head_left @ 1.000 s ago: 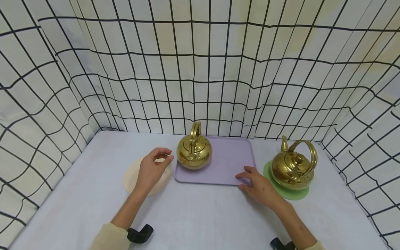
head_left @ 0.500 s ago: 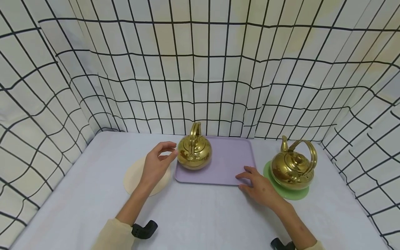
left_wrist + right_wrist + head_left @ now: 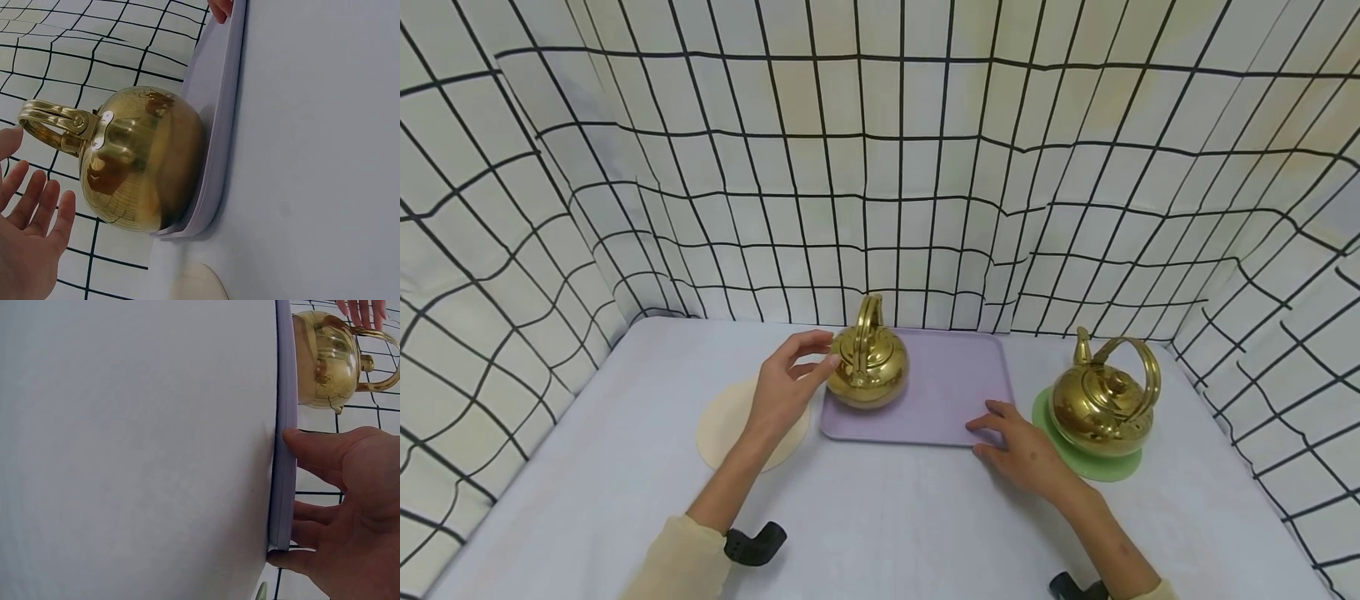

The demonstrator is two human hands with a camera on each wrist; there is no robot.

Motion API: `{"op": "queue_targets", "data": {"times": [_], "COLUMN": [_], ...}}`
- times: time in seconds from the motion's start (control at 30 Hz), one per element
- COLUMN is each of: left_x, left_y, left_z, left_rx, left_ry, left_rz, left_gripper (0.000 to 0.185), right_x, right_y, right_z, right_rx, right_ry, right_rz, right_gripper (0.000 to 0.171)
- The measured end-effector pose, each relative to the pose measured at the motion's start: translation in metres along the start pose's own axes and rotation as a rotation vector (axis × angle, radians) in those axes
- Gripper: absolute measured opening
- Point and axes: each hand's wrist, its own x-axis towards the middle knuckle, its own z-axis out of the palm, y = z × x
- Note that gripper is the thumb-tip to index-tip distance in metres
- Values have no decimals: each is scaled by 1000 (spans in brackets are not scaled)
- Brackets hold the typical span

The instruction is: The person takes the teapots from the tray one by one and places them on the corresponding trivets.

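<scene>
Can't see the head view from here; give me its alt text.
An open left hand is beside a gold-coloured kettle on the left of a lilac tray, while the right hand touches the tray's near right corner. A second kettle stands on a green mat at right; a cream disc lies at left.

The left hand (image 3: 784,385) is hovering at the lilac tray's (image 3: 951,383) left side, fingers spread; the right hand (image 3: 1026,454) is touching its near right corner.
</scene>
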Motion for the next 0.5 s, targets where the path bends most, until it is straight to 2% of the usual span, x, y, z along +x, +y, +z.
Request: {"op": "queue_targets", "data": {"times": [0.33,0.5], "left_x": [6,6], "left_y": [2,4], "left_z": [8,12], "left_rx": [-56,-92], "left_ry": [-8,-10], "left_rz": [35,23], "left_gripper": [45,45], "right_x": [0,-1], "right_y": [-2,-4], "right_z": [-1,-2], "right_rx": [-8,0], "right_ry": [-6,-9], "right_rz": [7,-4], "right_gripper": [26,25]}}
